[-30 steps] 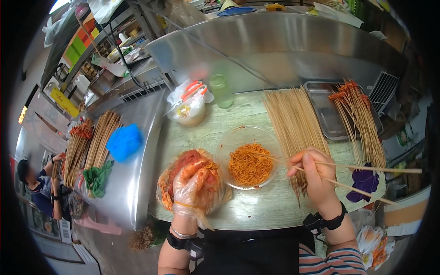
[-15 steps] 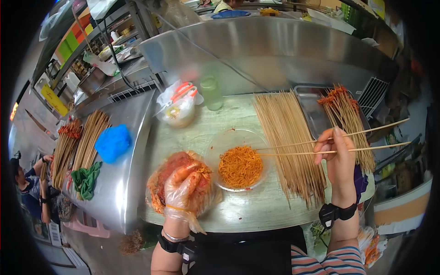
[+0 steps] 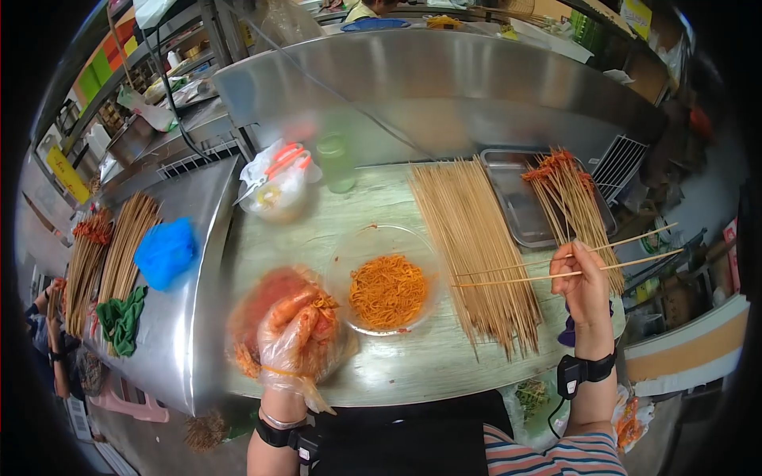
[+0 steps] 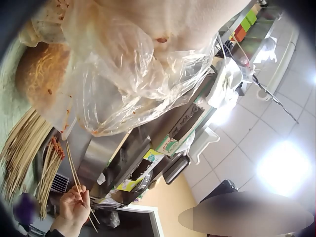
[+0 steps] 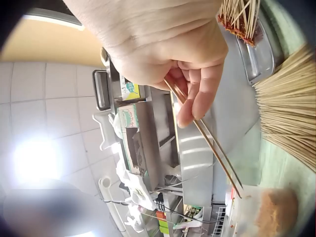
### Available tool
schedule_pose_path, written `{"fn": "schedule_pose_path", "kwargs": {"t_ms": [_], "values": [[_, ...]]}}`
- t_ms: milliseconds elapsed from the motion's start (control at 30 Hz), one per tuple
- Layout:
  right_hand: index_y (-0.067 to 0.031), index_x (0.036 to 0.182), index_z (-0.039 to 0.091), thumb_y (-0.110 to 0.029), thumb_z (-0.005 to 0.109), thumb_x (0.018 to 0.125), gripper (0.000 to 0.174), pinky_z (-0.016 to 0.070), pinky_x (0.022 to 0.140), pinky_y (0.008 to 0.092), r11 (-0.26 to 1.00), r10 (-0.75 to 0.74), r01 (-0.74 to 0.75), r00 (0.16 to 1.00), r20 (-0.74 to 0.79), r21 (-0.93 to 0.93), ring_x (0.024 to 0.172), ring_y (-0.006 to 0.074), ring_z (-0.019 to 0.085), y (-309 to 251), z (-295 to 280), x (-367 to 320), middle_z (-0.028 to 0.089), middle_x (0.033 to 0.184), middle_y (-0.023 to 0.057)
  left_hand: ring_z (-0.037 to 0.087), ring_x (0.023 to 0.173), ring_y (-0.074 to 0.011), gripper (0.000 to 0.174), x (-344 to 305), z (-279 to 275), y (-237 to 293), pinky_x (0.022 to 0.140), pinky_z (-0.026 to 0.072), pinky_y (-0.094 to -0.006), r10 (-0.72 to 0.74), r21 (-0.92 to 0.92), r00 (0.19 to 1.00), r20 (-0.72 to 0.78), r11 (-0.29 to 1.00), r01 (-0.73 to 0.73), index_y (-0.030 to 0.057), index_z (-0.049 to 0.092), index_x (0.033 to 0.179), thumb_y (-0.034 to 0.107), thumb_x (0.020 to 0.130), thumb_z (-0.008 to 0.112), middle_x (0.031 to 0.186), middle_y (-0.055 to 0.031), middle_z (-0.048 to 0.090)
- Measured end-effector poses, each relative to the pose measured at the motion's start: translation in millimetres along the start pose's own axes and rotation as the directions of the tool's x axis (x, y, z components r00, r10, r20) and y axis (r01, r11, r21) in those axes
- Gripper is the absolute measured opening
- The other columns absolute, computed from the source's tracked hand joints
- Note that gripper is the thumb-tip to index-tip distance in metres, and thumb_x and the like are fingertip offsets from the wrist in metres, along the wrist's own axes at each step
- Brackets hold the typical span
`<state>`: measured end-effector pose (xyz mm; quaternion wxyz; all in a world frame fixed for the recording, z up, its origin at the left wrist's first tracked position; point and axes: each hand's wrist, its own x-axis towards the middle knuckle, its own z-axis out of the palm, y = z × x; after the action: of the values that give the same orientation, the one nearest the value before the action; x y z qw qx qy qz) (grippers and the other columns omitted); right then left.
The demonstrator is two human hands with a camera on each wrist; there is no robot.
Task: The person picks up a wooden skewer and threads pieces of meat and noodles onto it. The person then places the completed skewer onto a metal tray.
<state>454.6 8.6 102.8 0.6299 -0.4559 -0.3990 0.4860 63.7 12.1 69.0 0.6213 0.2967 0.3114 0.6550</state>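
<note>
In a clear plastic glove, my left hand (image 3: 287, 341) curls its fingers round a clump of orange-red shreds (image 3: 325, 308). It rests over a mound of red seasoned food (image 3: 274, 289) in a plastic bag, partly hidden beneath it. The left wrist view shows mostly the crumpled glove cuff (image 4: 133, 84). My bare right hand (image 3: 586, 285) pinches two thin bamboo skewers (image 5: 212, 145), used like chopsticks, their tips pointing left above the skewer bundle. Between the hands sits a clear round bowl (image 3: 336, 266) of orange shreds (image 3: 389, 292).
Bare bamboo skewers (image 3: 468, 246) lie in a wide bundle right of the bowl. Loaded skewers (image 3: 563, 178) lean on a metal tray (image 3: 508, 226). Scissors (image 3: 287, 161) top a bagged tub near a green cup (image 3: 336, 166). A blue plastic bundle (image 3: 165, 252) sits on the steel counter at left.
My right hand has moved right, drawing the skewer tips out of the shreds and away from the bowl. The left hand keeps its place over the red mound. The head view has shifted right.
</note>
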Motion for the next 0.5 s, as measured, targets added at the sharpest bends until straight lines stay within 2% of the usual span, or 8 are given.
{"fn": "schedule_pose_path", "kwargs": {"t_ms": [133, 200, 233, 333, 500], "values": [[0.0013, 0.086, 0.056, -0.025, 0.038, 0.096, 0.034, 0.0452, 0.044, 0.0232, 0.989, -0.06, 0.061, 0.998, -0.012, 0.134, 0.046, 0.0149, 0.054, -3.6, 6.3, -4.9, 0.059, 0.065, 0.0123, 0.063, 0.079, -0.0223, 0.026, 0.7, 8.5, -2.3, 0.071, 0.0529, -0.0304, 0.004, -0.006, 1.0, -0.018, 1.0, -0.004, -0.0061, 0.057, 0.106, -0.002, 0.08, 0.061, 0.097, -0.0178, 0.061], [0.0013, 0.086, 0.056, -0.024, 0.037, 0.096, 0.033, 0.0441, 0.043, 0.0236, 0.979, -0.06, 0.05, 0.997, 0.041, 0.199, 0.046, 0.0154, 0.053, 1.4, 22.6, -6.0, 0.059, 0.067, 0.0137, 0.063, 0.08, -0.0221, 0.027, -1.4, 8.6, -0.1, 0.072, 0.053, -0.0307, 0.009, 0.015, 1.0, -0.027, 1.0, -0.008, -0.006, 0.056, 0.107, -0.002, 0.081, 0.06, 0.096, -0.0175, 0.061], [0.0019, 0.088, 0.056, -0.024, 0.037, 0.096, 0.033, 0.0455, 0.044, 0.0239, 0.976, -0.028, 0.015, 0.998, 0.057, 0.218, 0.047, 0.0158, 0.054, 4.6, 33.5, -7.6, 0.06, 0.07, 0.015, 0.062, 0.079, -0.0224, 0.027, -3.5, 10.9, 2.5, 0.072, 0.0526, -0.0313, -0.034, 0.05, 0.997, -0.074, 0.998, 0.038, -0.0062, 0.055, 0.108, -0.002, 0.081, 0.06, 0.094, -0.0171, 0.061], [0.0034, 0.091, 0.055, -0.024, 0.037, 0.096, 0.034, 0.0471, 0.045, 0.0249, 0.984, -0.024, -0.004, 0.988, 0.154, 0.178, 0.048, 0.0168, 0.056, 5.7, 71.0, -14.9, 0.06, 0.073, 0.0157, 0.061, 0.076, -0.0224, 0.026, -4.4, 18.8, 5.4, 0.07, 0.0516, -0.0298, -0.056, -0.025, 0.997, -0.049, 0.998, 0.055, -0.0088, 0.054, 0.107, -0.004, 0.082, 0.058, 0.094, -0.0187, 0.061], [0.0059, 0.096, 0.054, -0.027, 0.037, 0.096, 0.037, 0.05, 0.05, 0.0262, 0.992, 0.091, -0.112, 0.952, 0.294, 0.055, 0.052, 0.0179, 0.059, 17.7, 108.4, -23.4, 0.062, 0.081, 0.0165, 0.061, 0.078, -0.0215, 0.024, -6.9, 15.0, 7.0, 0.071, 0.0511, -0.0283, -0.033, 0.019, 0.998, -0.049, 0.999, 0.034, -0.0104, 0.054, 0.105, -0.005, 0.081, 0.057, 0.095, -0.0198, 0.06]]}}
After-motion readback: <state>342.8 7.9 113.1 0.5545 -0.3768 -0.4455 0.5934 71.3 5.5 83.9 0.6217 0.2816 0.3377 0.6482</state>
